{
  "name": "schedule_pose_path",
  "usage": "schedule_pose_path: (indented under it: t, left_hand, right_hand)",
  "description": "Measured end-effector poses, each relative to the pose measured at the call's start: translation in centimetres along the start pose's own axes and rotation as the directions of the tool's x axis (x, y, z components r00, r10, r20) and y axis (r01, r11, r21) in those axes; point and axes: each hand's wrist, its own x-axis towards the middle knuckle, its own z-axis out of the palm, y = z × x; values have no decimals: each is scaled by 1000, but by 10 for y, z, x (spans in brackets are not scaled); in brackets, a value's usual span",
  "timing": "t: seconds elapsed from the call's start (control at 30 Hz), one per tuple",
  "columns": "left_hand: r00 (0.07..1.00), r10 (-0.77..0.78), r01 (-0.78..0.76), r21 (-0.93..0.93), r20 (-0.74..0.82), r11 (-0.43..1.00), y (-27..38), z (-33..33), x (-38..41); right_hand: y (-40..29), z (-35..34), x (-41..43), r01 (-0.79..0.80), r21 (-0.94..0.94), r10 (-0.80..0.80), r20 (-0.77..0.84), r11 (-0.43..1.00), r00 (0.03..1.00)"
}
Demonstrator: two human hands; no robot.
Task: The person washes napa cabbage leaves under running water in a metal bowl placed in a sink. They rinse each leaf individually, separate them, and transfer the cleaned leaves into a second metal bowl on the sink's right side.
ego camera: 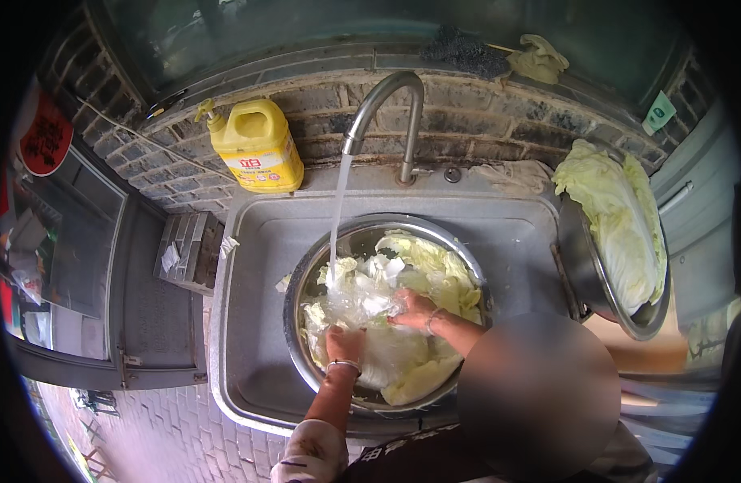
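A large round stainless steel basin (pixel 295 296) stands in a grey sink (pixel 249 338), filled with water and pale green cabbage leaves (pixel 422 380). Water runs from a curved metal faucet (pixel 376 99) into the basin's left part. My left hand (pixel 344 347) is partly in the water at the basin's lower left, among the leaves; its fingers are hidden. To its right, my right hand (pixel 411 309) reaches into the leaves near the basin's middle. Its fingertips are at the splashing water, and whether they grip a leaf is unclear. Both wrists wear bracelets.
A yellow pump jug of detergent (pixel 259 148) stands behind the sink's left corner. At the right, a tilted metal bowl (pixel 642 326) holds napa cabbage (pixel 624 241). A damp cloth (pixel 515 176) lies behind the faucet side. A brick wall (pixel 479 121) runs along the back.
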Motion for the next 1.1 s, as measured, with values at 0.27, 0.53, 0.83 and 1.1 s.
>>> schedule_pose_path:
  t: [0.27, 0.53, 0.83, 1.1]
  left_hand:
    - [951, 82, 172, -728, 299, 664, 77, -64, -30]
    - [898, 153, 266, -786, 412, 559, 41, -72, -19]
    - [921, 159, 147, -695, 356, 704, 78, -56, -19]
    - [854, 285, 245, -820, 435, 518, 125, -85, -42]
  right_hand:
    - [18, -45, -47, 6, 737, -188, 165, 676, 968]
    - [29, -48, -46, 8, 321, -81, 215, 947, 973]
    - [-7, -39, -55, -56, 432, -60, 250, 900, 966]
    - [-15, -53, -72, 131, 656, -470, 373, 744, 800]
